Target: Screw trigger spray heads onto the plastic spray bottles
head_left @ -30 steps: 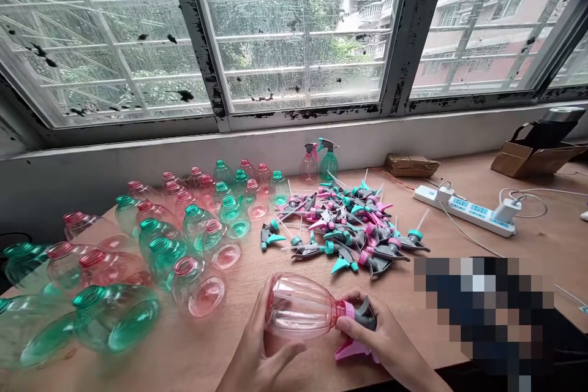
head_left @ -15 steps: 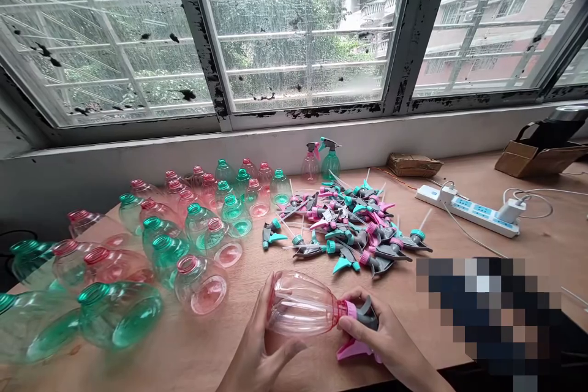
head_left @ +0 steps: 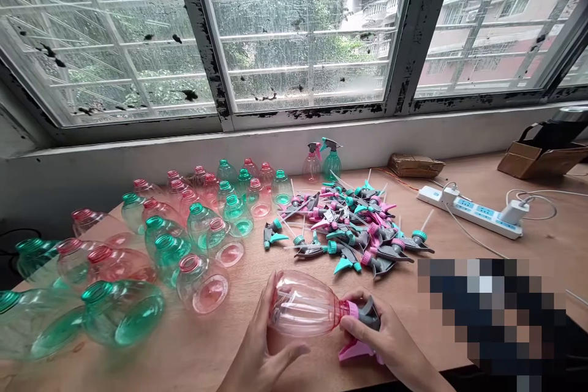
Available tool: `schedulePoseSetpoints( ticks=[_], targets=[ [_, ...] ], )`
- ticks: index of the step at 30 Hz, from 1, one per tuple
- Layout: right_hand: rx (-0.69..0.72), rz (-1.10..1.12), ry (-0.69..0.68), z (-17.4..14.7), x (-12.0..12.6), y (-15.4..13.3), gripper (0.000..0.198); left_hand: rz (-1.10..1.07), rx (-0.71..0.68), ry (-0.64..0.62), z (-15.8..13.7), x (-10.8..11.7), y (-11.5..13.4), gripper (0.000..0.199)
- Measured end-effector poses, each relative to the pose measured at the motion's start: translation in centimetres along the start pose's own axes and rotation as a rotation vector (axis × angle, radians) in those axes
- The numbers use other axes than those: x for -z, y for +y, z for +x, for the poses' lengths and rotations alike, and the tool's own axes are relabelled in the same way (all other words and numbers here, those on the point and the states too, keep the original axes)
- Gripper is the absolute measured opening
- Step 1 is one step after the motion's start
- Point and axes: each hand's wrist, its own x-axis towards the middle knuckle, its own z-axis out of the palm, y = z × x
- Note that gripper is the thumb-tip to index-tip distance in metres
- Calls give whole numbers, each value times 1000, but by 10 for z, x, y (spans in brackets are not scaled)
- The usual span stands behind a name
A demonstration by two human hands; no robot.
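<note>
A clear pink bottle (head_left: 304, 305) lies sideways between my hands, its base to the left. My left hand (head_left: 266, 334) rests its straight fingers against the base, with the thumb stretched out apart from the bottle. At the neck, my right hand (head_left: 374, 324) closes around the pink collar and grey head of a spray trigger (head_left: 361, 312). The trigger's pink lever (head_left: 354, 351) points down below that hand. The trigger's collar sits at the bottle's mouth; how tightly it is screwed I cannot tell.
Several pink and green bottles without triggers (head_left: 122, 312) stand at the left. Beyond my hands lies a pile of spray triggers (head_left: 349, 226). Two bottles with triggers (head_left: 331, 162) stand by the wall. A power strip (head_left: 473, 211), cardboard boxes (head_left: 416, 165) and a blurred patch (head_left: 496, 312) are at the right.
Both hands and the bottle keep nearly the same pose. The whole view has shifted very slightly.
</note>
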Motion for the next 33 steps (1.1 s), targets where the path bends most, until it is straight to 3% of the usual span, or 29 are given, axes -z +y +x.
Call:
schedulePoseSetpoints(
  ticks=[13, 19, 33],
  targets=[
    [4, -10, 34, 2, 0, 4, 37, -33, -16, 20, 1, -1, 1, 85],
    [7, -12, -26, -1, 1, -4, 32, -6, -20, -33, 0, 0, -9, 96],
    [19, -41, -17, -2, 0, -4, 30, 14, 0, 36, 3, -1, -3, 85]
  ],
)
